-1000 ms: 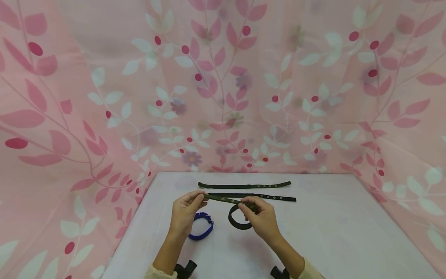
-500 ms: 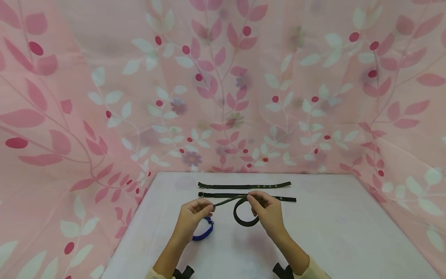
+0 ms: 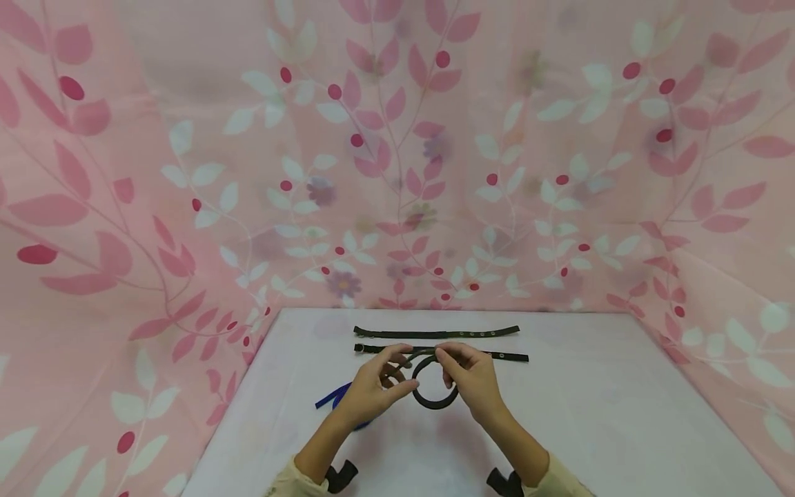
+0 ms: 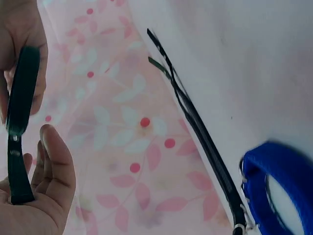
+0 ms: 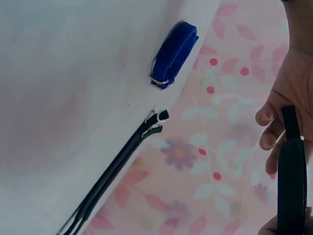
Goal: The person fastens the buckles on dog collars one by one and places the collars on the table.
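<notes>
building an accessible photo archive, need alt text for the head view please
A person's right grip pinches a dark looped strap above a white table, the left grip near its free end. A blue strap lies partly hidden behind the left grip, and two unlooped dark straps lie farther back, before pink leaf-patterned fabric.

Left wrist view: at the far left, a dark green strap (image 4: 23,93) runs upright between two hands. Its broad upper part lies in front of the right hand (image 4: 24,29), at top left. Its narrow tail, with metal eyelets, ends in front of the palm of the left hand (image 4: 51,191), below; contact is unclear. Pink floral cloth (image 4: 117,161) fills the middle. On the white tabletop (image 4: 254,63), right, two dark straps (image 4: 210,144) slant close together, tips parted. A blue collar (image 4: 288,169) with metal fittings sits lower right, cut off by the edge.
</notes>
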Demonstrator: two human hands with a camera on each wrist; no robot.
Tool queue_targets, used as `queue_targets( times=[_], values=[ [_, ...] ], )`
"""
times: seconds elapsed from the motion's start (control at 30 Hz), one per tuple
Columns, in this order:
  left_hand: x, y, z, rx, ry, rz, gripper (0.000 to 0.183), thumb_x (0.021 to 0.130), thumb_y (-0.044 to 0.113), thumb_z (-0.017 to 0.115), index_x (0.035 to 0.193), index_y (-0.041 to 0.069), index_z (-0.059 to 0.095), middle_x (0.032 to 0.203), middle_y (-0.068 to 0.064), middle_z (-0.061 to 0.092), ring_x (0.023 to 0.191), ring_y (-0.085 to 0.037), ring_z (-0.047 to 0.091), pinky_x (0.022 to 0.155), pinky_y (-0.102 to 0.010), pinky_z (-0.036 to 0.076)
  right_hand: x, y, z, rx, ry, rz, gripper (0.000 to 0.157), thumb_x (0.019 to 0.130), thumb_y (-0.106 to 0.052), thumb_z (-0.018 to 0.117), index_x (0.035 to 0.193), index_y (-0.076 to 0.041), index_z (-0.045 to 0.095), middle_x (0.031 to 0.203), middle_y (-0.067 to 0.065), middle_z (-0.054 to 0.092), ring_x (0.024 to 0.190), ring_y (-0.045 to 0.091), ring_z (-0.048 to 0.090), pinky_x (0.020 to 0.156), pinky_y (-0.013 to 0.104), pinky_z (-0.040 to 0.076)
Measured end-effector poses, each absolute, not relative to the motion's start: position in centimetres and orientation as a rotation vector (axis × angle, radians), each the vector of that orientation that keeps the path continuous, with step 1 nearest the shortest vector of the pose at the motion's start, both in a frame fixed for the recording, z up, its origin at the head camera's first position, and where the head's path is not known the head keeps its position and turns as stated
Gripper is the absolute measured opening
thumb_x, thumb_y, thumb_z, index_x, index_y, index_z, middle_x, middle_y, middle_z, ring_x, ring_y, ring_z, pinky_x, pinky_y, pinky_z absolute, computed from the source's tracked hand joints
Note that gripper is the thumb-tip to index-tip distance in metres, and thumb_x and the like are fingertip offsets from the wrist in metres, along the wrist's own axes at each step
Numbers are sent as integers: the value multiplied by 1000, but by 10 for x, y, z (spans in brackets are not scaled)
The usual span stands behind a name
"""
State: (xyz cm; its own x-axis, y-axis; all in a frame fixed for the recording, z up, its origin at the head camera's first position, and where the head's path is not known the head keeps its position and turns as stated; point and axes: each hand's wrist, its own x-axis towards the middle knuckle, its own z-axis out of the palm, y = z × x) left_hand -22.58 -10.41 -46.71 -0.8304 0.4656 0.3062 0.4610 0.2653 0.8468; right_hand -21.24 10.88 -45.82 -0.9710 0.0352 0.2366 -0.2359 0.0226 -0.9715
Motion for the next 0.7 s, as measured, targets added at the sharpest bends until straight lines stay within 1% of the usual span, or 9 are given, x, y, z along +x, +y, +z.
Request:
queue_targets(
  times=[0.07,0.13,0.2,0.23,0.33,0.43,0.5,0.6,0.7],
  values=[
    [-224,-99,-470,908,2458,1640,56,92,32,71,143,25,46,112,-4,65,80,-11,66,63,-28,58,-213,105,-459,194,-2113,2085,24,92,-22,72,102,0,72,71,8,59,56,13,55,52,24,52],
    [-224,-96,-474,910,2409,1642,56,94,32,69,144,26,44,107,-6,66,71,-12,65,53,-31,57,-214,102,-460,197,-2127,2110,25,92,-22,71,103,1,71,74,8,60,58,13,56,54,25,54],
    [-224,-94,-477,892,2360,1673,55,95,30,67,144,27,42,100,-8,66,61,-14,63,45,-35,55,-215,99,-462,210,-2147,2114,26,93,-22,71,107,-1,71,80,10,63,61,14,59,57,25,56],
    [-225,-94,-478,871,2346,1694,54,95,30,67,144,28,42,96,-9,65,58,-14,62,43,-37,55,-215,99,-463,227,-2165,2094,27,93,-23,70,111,-2,70,86,10,66,64,14,61,58,26,56],
    [-227,-97,-482,785,2321,1789,52,95,27,67,142,27,45,91,-13,63,52,-13,59,43,-38,54,-214,100,-468,303,-2300,1872,35,93,-26,70,126,-13,65,112,7,68,77,14,67,63,25,57],
    [-230,-102,-487,670,2292,1879,50,95,23,67,141,27,47,91,-17,61,51,-14,58,45,-36,55,-209,105,-475,404,-2425,1613,51,90,-30,74,137,-21,56,133,2,61,91,16,70,66,23,57],
    [-231,-105,-491,604,2262,1919,50,95,20,67,141,27,47,92,-18,61,51,-15,58,46,-34,55,-206,110,-478,483,-2475,1538,63,86,-31,78,141,-23,51,139,2,55,97,18,69,67,22,57],
    [-232,-105,-496,549,2218,1949,52,96,16,66,143,24,44,94,-17,60,52,-16,59,47,-34,56,-204,114,-484,620,-2501,1564,79,79,-29,85,146,-21,44,143,5,48,99,24,67,67,26,58],
    [-231,-103,-501,537,2213,1928,54,96,12,65,143,21,42,97,-14,61,53,-17,61,49,-36,57,-206,117,-490,746,-2512,1536,85,75,-28,87,147,-16,43,143,7,46,97,24,66,67,29,59]
  ],
)
